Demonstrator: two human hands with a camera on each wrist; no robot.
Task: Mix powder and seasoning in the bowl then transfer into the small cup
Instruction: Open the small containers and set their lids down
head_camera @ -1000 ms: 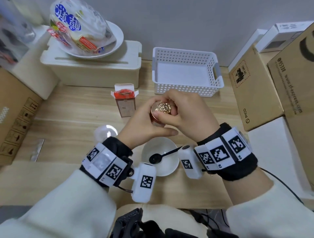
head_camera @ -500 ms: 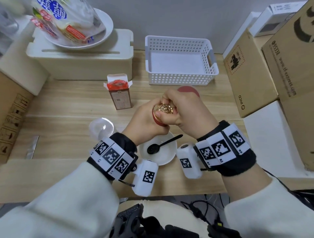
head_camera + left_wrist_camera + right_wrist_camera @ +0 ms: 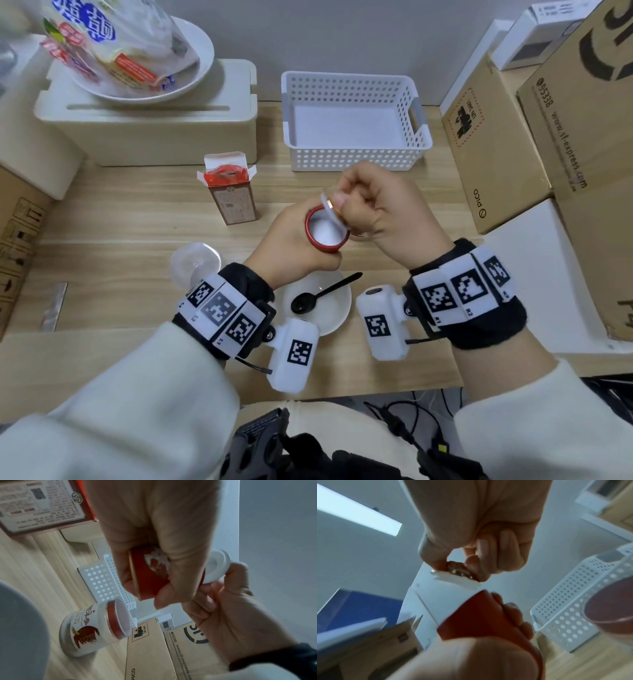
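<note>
The left hand (image 3: 291,240) grips the open red jar (image 3: 325,230) while the right hand (image 3: 387,212) pinches its lid (image 3: 329,209) just above the bowl (image 3: 329,308).

Cardboard box (image 3: 493,150) reads "PICO" (also "UN 3481").

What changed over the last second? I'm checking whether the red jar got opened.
The right hand lifted the gold-knobbed white lid off the small red jar, exposing white powder. The left hand still grips the jar. White bowl and black spoon stayed put.
</note>
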